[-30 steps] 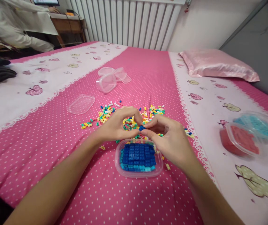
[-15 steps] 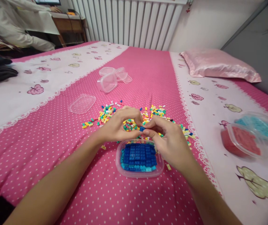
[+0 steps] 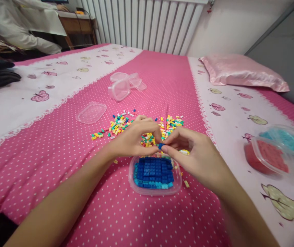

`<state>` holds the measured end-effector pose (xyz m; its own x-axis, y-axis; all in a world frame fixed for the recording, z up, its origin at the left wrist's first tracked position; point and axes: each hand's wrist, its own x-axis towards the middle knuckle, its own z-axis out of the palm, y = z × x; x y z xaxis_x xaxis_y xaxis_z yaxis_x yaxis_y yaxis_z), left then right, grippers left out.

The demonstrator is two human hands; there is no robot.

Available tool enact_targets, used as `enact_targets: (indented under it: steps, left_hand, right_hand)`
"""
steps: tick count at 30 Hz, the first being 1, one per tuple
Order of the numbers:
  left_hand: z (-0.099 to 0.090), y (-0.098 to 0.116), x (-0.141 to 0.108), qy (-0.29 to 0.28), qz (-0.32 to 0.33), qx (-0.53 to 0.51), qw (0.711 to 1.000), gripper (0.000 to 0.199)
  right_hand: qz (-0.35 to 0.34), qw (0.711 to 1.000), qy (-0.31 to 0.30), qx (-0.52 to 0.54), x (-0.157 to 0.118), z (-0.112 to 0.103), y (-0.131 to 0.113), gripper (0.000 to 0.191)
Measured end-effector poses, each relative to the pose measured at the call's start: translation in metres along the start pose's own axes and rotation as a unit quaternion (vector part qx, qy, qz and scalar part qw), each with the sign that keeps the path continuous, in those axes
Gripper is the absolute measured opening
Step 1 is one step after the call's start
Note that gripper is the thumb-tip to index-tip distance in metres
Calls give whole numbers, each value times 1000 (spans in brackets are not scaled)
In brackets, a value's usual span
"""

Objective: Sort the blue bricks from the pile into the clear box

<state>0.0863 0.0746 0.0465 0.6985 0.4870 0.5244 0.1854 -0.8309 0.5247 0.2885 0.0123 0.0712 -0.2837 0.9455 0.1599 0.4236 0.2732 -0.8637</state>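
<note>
A small dark blue brick piece [image 3: 160, 146] is pinched between the fingertips of my left hand [image 3: 140, 137] and my right hand [image 3: 191, 147], which meet just above a clear tub. That tub [image 3: 155, 192] holds rows of dark blue bricks [image 3: 154, 169] with light blue ones [image 3: 165, 185] along the lower edge. Behind and under my hands lie scattered small bricks [image 3: 119, 124] in yellow, green, white, red and blue. Part of this pile is hidden by my fingers.
Clear lids and tubs [image 3: 119, 90] lie farther back, and another lid [image 3: 91, 112] is left of the pile. At right stand tubs of red [image 3: 271, 156] and turquoise pieces [image 3: 288, 139]. A pink pillow [image 3: 244, 73] is behind them. A person [image 3: 20, 31] sits back left.
The blue piece and both hands have shifted slightly right and down in view. My right hand's fingers have spread a little apart behind its pinch. The whole scene has shifted slightly right.
</note>
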Motion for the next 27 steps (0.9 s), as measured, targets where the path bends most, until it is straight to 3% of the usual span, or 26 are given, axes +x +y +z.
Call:
enact_targets:
  steps: [4,7,11,18,27]
  left_hand:
    - [-1,-1,0,-51,-9,3,999,23]
    - [-2,0,1,-55,-12,-13,998,27]
    - [2,1,1,-26,0,-10,1000,28]
    - [4,3,2,63,27,31,997,22]
    - [4,-1,1,55,24,25,998,21]
  right_hand:
    - [24,998,-51,-40,-6,-16,0,11]
    - [39,994,-78,-60,-9,-24,-1,10]
    - [39,997,-50,-37,-7,-19,-4,9]
    - [57,992,-4,110,1,-8,7,11]
    - [57,987,-26,145,6,-8,17,7]
